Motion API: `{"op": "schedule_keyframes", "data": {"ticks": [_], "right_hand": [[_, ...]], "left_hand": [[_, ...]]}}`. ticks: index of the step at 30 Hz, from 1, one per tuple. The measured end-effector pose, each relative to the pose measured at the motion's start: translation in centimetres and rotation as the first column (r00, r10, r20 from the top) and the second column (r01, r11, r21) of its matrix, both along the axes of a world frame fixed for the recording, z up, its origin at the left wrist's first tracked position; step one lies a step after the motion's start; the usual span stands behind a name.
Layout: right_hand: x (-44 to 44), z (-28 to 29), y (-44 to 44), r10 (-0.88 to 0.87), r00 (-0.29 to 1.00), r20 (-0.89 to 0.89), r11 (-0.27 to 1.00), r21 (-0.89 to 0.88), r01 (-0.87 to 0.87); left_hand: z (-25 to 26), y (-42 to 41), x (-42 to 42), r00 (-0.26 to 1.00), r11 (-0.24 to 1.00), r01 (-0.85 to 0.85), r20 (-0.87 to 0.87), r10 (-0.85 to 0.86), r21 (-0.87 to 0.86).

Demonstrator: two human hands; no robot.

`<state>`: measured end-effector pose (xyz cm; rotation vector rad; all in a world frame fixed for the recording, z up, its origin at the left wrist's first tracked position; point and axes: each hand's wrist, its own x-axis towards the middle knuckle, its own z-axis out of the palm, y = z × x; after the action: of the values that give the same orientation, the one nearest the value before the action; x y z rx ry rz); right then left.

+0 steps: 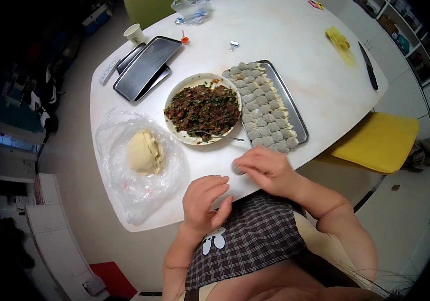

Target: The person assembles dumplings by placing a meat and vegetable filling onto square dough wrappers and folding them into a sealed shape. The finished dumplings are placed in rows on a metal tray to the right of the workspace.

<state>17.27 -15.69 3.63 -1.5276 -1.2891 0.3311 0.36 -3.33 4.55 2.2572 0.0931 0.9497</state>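
Between the fingertips of my right hand [265,167] is a small grey-looking wonton [237,168], held just above the table's near edge. My left hand [205,203] is empty, its fingers curved and its thumb apart from them, to the left of the wonton. Ahead stands a white bowl [180,140] of dark minced filling [203,109] flecked with green, a metal spoon [224,135] resting over its rim. Right of it, a metal tray [288,98] carries rows of folded wontons [262,101]. A stack of pale yellow wrappers [143,152] lies on a clear plastic bag [124,188] at left.
Stacked metal trays [149,67] and a paper cup [134,34] stand at the far left of the white table [275,41]. A binder clip [234,45] lies beyond the bowl. At right are a yellow bag [340,43], a knife [368,67] and a yellow chair [380,141].
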Motion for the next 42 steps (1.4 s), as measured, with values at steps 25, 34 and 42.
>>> {"op": "schedule_keyframes", "data": {"ticks": [25,34,42], "right_hand": [[11.2,-2.9,-8.5,-0.312,0.948,-0.063,0.906,-0.321,0.277],[10.4,-1.7,-8.0,-0.311,0.943,0.117,0.888,-0.317,0.332],[3.5,0.3,-1.2,-0.273,0.951,0.148,0.948,-0.126,0.292]], "left_hand": [[-2.1,1.4,-1.1,0.958,0.974,-0.207,-0.22,0.184,-0.088],[-1.9,5.6,-3.1,0.745,0.741,-0.667,-0.076,0.663,-0.081],[-2.5,9.2,-4.3,0.568,0.607,-0.768,-0.22,0.793,0.204]]}}
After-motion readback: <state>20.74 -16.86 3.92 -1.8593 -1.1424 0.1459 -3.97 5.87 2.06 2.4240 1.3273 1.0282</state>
